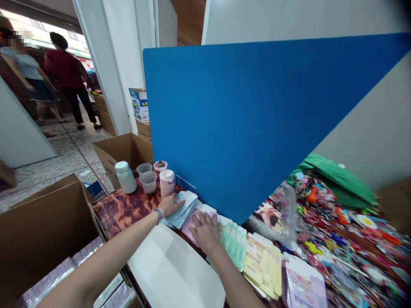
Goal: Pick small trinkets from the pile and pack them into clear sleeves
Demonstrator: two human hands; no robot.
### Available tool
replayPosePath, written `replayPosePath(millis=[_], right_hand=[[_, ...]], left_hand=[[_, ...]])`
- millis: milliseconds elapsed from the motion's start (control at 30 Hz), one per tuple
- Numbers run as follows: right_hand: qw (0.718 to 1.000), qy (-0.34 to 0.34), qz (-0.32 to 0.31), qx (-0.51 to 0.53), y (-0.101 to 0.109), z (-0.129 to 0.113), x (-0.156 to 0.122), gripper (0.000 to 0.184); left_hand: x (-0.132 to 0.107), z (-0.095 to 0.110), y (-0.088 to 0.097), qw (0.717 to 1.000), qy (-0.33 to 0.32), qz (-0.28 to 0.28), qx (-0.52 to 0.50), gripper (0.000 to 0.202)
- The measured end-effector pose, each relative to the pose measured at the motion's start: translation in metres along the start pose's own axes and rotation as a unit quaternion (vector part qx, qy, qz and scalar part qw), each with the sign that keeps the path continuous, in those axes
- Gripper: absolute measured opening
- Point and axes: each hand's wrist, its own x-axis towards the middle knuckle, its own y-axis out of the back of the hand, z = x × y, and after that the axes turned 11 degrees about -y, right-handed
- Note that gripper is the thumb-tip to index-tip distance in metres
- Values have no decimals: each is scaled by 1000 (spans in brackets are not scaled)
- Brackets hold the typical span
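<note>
My left hand (170,205), with a watch on its wrist, lies flat and open on a fanned stack of light blue cards (181,209) near the table's far edge. My right hand (205,231) rests palm down, fingers spread, on a stack of pink cards (202,214) beside them. To the right lie rows of green cards (233,239) and yellow cards (261,263), then a pale pink printed card (303,284). All stacks sit at the foot of a blue divider panel (250,119).
A white bottle (125,176), two clear cups (147,177) and a pink tumbler (167,183) stand behind the cards. A heap of colourful small items (337,231) and a green cloth (334,175) fill the right. Open cardboard boxes (41,231) stand at left. Two people stand far left.
</note>
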Motion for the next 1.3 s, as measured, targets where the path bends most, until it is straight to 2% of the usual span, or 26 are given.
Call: replayPosePath(millis=[167, 333, 500, 667, 800, 1067, 1300], right_hand=[[999, -41, 0, 1, -10, 7, -9, 45], [999, -42, -14, -19, 11, 0, -3, 39], [994, -42, -69, -70, 30, -17, 15, 31], [991, -56, -89, -79, 31, -25, 23, 40], [991, -51, -94, -81, 28, -24, 24, 38], [992, -43, -84, -82, 22, -20, 22, 41], [995, -16, -47, -87, 32, -20, 15, 37]], left_hand=[[-4, 7, -4, 999, -2, -3, 37, 39], [-1, 12, -9, 999, 10, -8, 46, 39], [3, 15, -12, 999, 26, -29, 0, 37], [2, 21, -10, 998, 21, -29, -57, 37], [2, 22, -7, 997, 2, -24, -74, 41], [5, 21, -18, 1000, 3, -14, 3, 48], [15, 19, -13, 999, -4, -42, 17, 48]])
